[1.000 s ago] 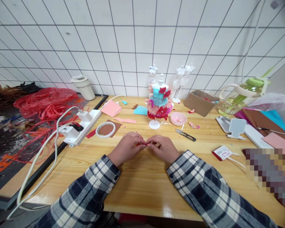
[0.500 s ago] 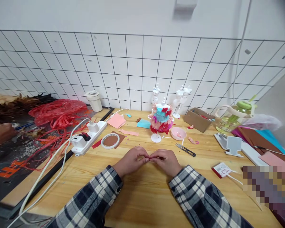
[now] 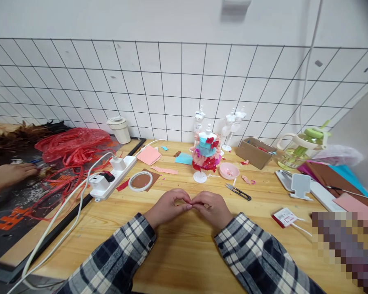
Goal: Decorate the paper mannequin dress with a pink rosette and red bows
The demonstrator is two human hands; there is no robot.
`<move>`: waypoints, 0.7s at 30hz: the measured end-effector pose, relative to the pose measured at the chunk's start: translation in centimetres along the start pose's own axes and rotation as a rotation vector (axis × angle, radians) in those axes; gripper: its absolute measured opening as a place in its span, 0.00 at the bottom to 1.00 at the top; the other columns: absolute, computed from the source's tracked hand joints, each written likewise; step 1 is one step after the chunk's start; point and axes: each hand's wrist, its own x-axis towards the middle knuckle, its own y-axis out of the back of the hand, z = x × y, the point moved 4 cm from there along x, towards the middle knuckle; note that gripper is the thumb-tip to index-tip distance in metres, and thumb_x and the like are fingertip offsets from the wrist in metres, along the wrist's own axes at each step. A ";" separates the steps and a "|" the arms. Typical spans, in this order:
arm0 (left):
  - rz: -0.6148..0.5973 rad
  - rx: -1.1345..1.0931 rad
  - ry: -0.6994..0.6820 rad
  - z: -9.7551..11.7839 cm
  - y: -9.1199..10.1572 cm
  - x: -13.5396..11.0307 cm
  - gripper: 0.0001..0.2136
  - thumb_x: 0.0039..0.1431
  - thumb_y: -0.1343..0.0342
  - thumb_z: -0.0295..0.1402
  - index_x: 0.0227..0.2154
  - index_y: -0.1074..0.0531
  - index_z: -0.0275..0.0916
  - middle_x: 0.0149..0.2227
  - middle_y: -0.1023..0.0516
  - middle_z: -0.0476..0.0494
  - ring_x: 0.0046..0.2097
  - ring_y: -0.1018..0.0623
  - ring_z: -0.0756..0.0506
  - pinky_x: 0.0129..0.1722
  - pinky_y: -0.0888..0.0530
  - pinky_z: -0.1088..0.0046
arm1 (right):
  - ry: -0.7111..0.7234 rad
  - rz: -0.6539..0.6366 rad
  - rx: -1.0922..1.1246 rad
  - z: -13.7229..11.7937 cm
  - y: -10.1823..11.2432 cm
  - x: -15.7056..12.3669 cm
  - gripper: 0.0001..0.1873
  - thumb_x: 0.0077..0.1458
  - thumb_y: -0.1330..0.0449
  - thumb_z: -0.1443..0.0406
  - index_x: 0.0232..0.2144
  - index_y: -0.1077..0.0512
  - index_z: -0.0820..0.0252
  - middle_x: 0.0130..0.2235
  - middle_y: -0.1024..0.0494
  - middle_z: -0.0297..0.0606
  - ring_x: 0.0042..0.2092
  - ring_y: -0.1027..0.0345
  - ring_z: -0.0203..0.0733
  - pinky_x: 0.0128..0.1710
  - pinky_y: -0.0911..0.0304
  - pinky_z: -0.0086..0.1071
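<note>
Low in the middle of the frame, the left hand (image 3: 168, 208) and right hand (image 3: 214, 209) meet fingertip to fingertip over the bench (image 3: 184, 253). Each grip is pinched closed on a tiny red scrap (image 3: 191, 203) that barely shows between them. Such small work probably goes best with wrists resting on the wood and light, even pressure.

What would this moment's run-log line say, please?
hands: left hand and right hand pinched fingertip to fingertip; held: too small to tell; surface: wooden table; nearby: scissors
</note>
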 end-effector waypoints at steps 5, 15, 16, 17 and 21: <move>0.020 -0.002 -0.043 0.3 -0.1 0.1 0.09 0.58 0.41 0.38 0.31 0.21 0.39 0.35 0.19 0.41 0.40 0.23 0.44 0.45 0.29 0.67 | -0.049 0.032 0.068 -0.3 0.1 0.1 0.08 0.59 0.39 0.63 0.32 0.22 0.57 0.31 0.20 0.38 0.32 0.27 0.38 0.34 0.33 0.29; 0.185 0.044 0.114 -0.3 0.8 0.3 0.09 0.55 0.41 0.37 0.28 0.22 0.37 0.33 0.20 0.41 0.38 0.22 0.44 0.42 0.28 0.68 | -0.864 -0.114 -0.896 6.2 8.7 -1.2 0.19 0.62 0.46 0.56 0.41 0.25 0.65 0.44 0.23 0.54 0.49 0.31 0.54 0.46 0.38 0.41; 0.196 0.040 0.123 -0.4 0.8 0.3 0.09 0.55 0.41 0.38 0.28 0.22 0.37 0.33 0.20 0.41 0.37 0.22 0.44 0.41 0.28 0.69 | -0.933 -0.118 -0.949 7.0 9.5 -1.7 0.21 0.62 0.46 0.55 0.44 0.26 0.67 0.48 0.25 0.56 0.52 0.33 0.56 0.47 0.39 0.42; 0.203 0.031 0.134 -0.4 0.7 0.3 0.09 0.54 0.41 0.38 0.28 0.22 0.38 0.33 0.20 0.41 0.37 0.22 0.44 0.41 0.28 0.69 | -0.979 -0.133 -0.970 7.7 10.0 -2.2 0.22 0.61 0.46 0.54 0.46 0.28 0.68 0.51 0.27 0.58 0.54 0.35 0.57 0.48 0.39 0.43; 0.225 -0.046 0.200 -0.9 0.6 0.3 0.10 0.53 0.39 0.40 0.27 0.23 0.37 0.33 0.20 0.42 0.37 0.22 0.44 0.42 0.28 0.68 | -0.979 -0.220 -0.934 8.7 9.9 -2.7 0.16 0.60 0.43 0.57 0.42 0.27 0.65 0.57 0.30 0.57 0.57 0.36 0.56 0.49 0.40 0.42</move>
